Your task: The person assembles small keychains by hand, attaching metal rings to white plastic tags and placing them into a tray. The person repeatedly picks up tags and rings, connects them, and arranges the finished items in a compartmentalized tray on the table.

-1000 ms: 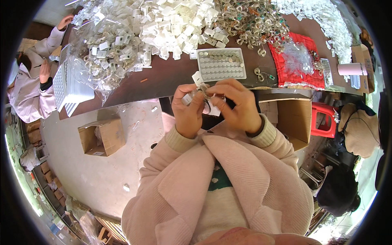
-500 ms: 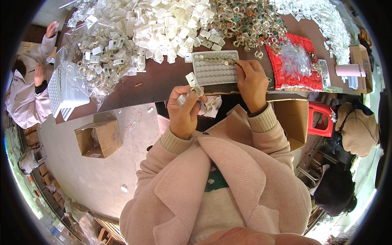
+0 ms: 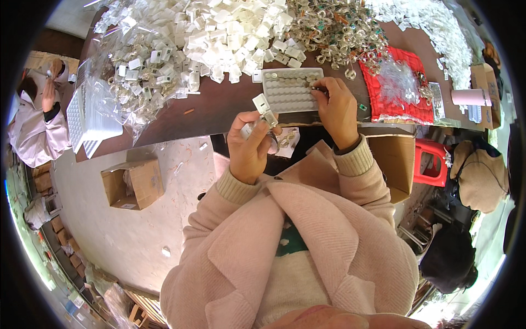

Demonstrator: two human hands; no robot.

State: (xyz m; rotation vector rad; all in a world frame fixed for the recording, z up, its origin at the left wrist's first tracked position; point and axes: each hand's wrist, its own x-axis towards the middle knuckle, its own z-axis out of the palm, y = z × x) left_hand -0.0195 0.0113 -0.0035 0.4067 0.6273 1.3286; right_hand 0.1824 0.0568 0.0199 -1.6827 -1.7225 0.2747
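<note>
My left hand point(image 3: 249, 148), fingers closed, grips a small white plastic case point(image 3: 261, 103) with a clear part attached, held in front of the table edge. My right hand point(image 3: 337, 109) is over the right end of a pale grey tray point(image 3: 293, 107) with rows of round pockets. Its thumb and index finger pinch a small round button cell point(image 3: 314, 88). More small round cells sit in the tray's upper rows. Behind the tray lies a large heap of white plastic cases point(image 3: 230, 38).
Clear ring-like pieces point(image 3: 339, 33) are piled at the back. A red cloth point(image 3: 383, 104) with clear plastic bits lies at right. Stacked clear trays point(image 3: 90, 120) stand at left, near a co-worker point(image 3: 41, 120). Cardboard boxes point(image 3: 145, 183) and a red stool point(image 3: 430, 162) stand below.
My right hand has drawn slightly away from the tray's pockets with its fingertips pinched. The view has shifted a little. At left, the co-worker's hands have come together.
</note>
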